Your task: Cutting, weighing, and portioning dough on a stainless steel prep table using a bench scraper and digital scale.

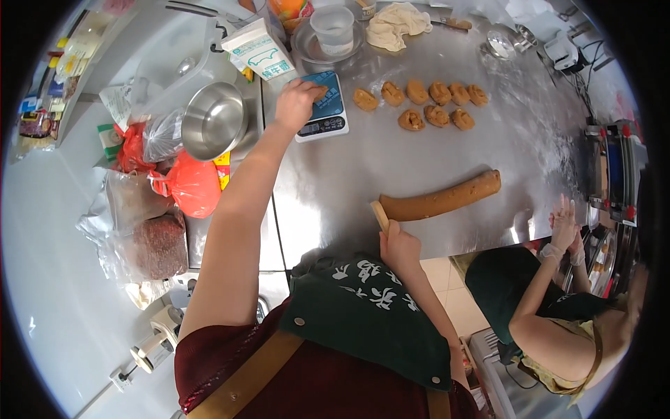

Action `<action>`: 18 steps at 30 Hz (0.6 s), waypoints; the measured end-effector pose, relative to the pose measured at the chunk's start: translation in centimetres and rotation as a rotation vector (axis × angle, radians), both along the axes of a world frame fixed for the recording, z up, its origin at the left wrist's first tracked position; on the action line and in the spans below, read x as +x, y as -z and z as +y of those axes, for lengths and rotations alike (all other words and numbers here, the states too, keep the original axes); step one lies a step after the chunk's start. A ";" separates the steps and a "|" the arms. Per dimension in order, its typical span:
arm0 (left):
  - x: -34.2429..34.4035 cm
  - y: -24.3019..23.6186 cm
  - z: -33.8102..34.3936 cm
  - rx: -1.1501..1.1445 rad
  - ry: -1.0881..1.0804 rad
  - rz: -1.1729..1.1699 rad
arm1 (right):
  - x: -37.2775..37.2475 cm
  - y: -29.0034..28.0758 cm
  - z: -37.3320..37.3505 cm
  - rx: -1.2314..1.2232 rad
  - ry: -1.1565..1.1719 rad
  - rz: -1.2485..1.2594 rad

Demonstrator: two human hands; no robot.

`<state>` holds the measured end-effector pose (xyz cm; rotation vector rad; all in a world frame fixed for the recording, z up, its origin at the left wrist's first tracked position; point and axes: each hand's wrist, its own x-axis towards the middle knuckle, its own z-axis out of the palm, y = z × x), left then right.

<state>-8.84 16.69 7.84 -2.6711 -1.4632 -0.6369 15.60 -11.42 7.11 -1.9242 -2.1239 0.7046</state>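
My left hand [296, 105] reaches over the digital kitchen scale [335, 106], its fingers closed around a small piece of brown dough [322, 93] above the blue plate. Most of that piece is hidden by the fingers. Near the table's front edge my right hand [400, 248] grips a pale, flat dough scraper [380, 215], held on edge at the left end of a long brown dough log [447, 197]. Several cut dough pieces [417, 91] lie in two loose rows to the right of the scale.
A steel bowl [214, 121], red plastic bags [192, 183] and a bagged dark block [159, 244] stand left. Behind the scale are a milk carton [259, 50], a plastic tub [332, 31] and a cloth [398, 26]. A co-worker's gloved hands [564, 227] are at the right edge.
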 end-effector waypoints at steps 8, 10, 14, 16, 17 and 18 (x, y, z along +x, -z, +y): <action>-1.0 1.9 -0.9 0.132 0.025 0.441 | 0.1 0.0 0.3 0.026 0.003 0.043; -0.9 2.0 -1.7 0.027 -0.027 0.279 | 0.2 0.0 0.2 0.030 -0.011 0.051; -1.3 0.6 -3.5 -0.048 -0.147 -0.322 | 0.2 0.1 0.3 0.021 -0.033 0.043; -1.6 0.6 -6.2 -0.088 -0.196 -0.364 | 0.2 0.1 0.2 0.029 -0.029 0.038; -1.8 0.8 -7.9 -0.130 -0.241 -0.403 | 0.2 0.1 0.2 0.035 -0.021 0.037; -1.9 1.1 -9.8 -0.168 -0.257 -0.399 | 0.1 0.2 0.2 0.036 -0.030 0.039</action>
